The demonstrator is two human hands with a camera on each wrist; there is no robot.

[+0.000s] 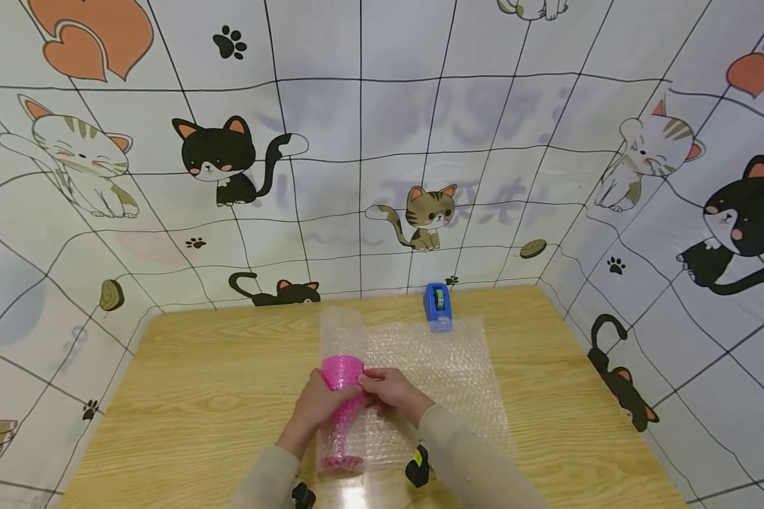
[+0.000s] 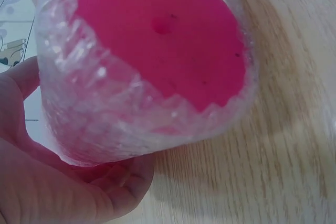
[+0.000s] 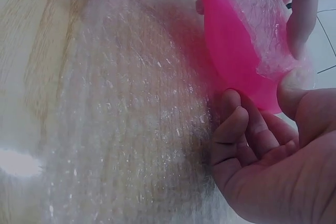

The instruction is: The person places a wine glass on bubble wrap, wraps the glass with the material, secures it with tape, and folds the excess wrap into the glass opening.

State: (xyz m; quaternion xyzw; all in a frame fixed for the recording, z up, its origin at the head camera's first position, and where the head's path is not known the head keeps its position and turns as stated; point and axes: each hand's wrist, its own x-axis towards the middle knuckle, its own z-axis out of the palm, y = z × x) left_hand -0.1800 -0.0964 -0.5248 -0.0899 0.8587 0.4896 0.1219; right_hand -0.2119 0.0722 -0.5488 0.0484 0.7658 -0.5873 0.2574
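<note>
A bright pink plastic goblet (image 1: 342,366) lies on its side on a sheet of bubble wrap (image 1: 436,375), its foot toward me. One layer of the wrap is folded over it. The left hand (image 1: 315,404) grips the wrapped bowl from the left, thumb on top. From the other side, the right hand (image 1: 395,389) pinches at the bowl's edge, where the right wrist view shows its thumb (image 3: 291,95) on the film over the pink bowl. In the left wrist view the flat underside of the foot (image 2: 178,40) faces the camera, ringed by bubble wrap.
A blue tape dispenser (image 1: 438,304) stands at the back of the wooden table (image 1: 229,382), overlapping the wrap's far edge. Flat wrap spreads to the right of the goblet. Cat-printed cloth (image 1: 331,113) surrounds the table at the back and sides.
</note>
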